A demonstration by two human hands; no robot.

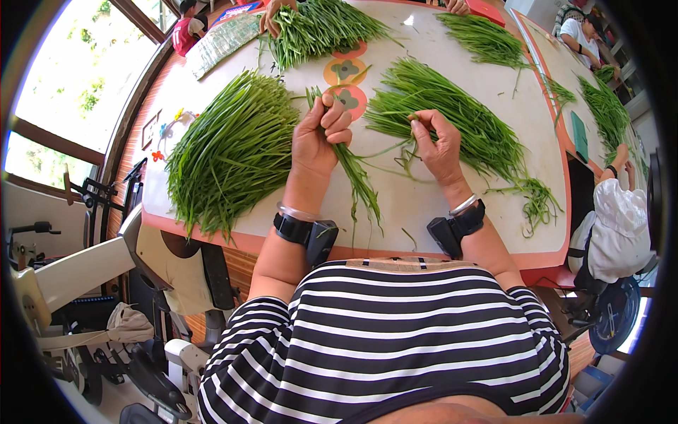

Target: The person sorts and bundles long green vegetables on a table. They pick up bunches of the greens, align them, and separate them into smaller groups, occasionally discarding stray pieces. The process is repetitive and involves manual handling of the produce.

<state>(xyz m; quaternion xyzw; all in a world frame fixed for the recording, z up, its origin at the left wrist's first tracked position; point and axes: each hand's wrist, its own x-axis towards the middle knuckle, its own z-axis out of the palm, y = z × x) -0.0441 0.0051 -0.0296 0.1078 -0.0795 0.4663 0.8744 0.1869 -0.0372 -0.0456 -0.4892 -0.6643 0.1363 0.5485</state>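
Note:
My left hand [323,133] is closed round a small bunch of long green stalks [359,185], whose leaves trail down toward the table's near edge. My right hand [438,147] pinches a stalk end [413,117] at the left edge of a loose pile of the same greens [462,120]. A larger, thicker pile [226,152] lies left of my left hand. Some loose strands [537,201] hang off the right pile's lower end. All rest on a white table [395,230] with a pink border and round flower patterns.
More greens lie on the far side [318,32] and far right [480,35], with other people's hands [274,18] at them. A second table [565,78] on the right has people working and a teal flat object [579,134]. Chairs and exercise-like equipment [92,261] stand at the lower left.

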